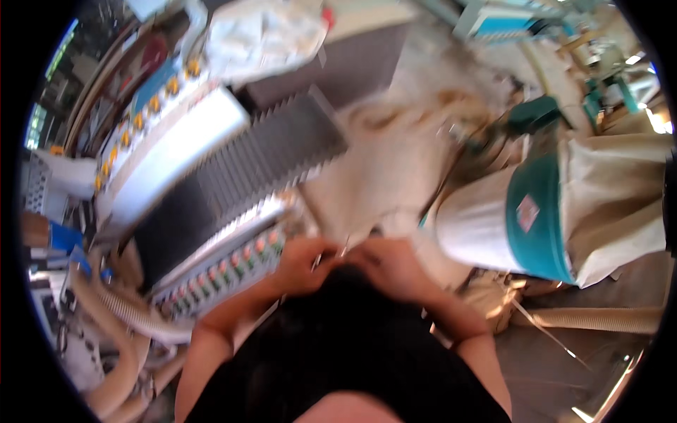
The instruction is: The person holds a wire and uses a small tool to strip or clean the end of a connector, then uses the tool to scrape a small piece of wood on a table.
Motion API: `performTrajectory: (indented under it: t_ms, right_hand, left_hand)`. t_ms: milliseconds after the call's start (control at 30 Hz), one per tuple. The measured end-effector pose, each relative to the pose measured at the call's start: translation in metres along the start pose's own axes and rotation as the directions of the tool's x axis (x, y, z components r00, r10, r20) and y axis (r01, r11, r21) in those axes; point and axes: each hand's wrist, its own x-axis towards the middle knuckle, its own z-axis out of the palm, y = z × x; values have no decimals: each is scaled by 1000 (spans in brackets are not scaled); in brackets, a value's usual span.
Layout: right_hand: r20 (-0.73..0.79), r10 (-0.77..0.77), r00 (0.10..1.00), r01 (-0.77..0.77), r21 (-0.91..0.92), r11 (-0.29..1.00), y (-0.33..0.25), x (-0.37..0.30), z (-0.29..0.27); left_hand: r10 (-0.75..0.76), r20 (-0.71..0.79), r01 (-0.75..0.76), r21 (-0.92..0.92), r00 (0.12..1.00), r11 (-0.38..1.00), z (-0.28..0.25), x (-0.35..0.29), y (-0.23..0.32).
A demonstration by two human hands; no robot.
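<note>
In front of my black shirt, my left hand (pixel 305 265) and my right hand (pixel 392 265) meet close together, both blurred. The fingers of each are curled inward. A thin pale glint shows between the fingertips, too small and smeared to name. Just beyond the left hand runs a row of green and red parts (pixel 233 271) along the side of a machine. To the right of my right hand lies a white drum-shaped bag (pixel 476 220) with a teal band (pixel 539 218).
The machine has a dark ribbed bed (pixel 275 137), a white panel (pixel 180 151) and a row of yellow fittings (pixel 141 120). Ribbed hoses (pixel 134 314) curve at lower left; another hose (pixel 599 319) lies at right. A white sack (pixel 264 39) rests at the back.
</note>
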Motion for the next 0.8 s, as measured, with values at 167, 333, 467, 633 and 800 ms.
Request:
performTrajectory:
  t_ms: [167, 333, 467, 633, 800]
  right_hand:
    - [-11, 32, 999, -30, 163, 986, -3, 11, -25]
    - [-82, -84, 993, 96, 157, 983, 0, 7, -27]
    - [-183, 74, 980, -24, 261, 965, -6, -14, -12]
    - [-269, -131, 954, 143, 28, 989, -6, -23, -6]
    - [-327, -212, 921, 220, -12, 975, 5, -25, -1]
  left_hand:
    - [106, -6, -106, -154, 994, 982, -8, 32, 6]
    - [-9, 42, 22, -301, 999, 953, 0, 22, 3]
    - [-65, 52, 81, -433, 997, 898, 3, 16, 13]
    - [-107, 53, 119, -534, 993, 837, 10, 9, 13]
    - [-70, 112, 102, -303, 991, 948, 3, 19, 27]
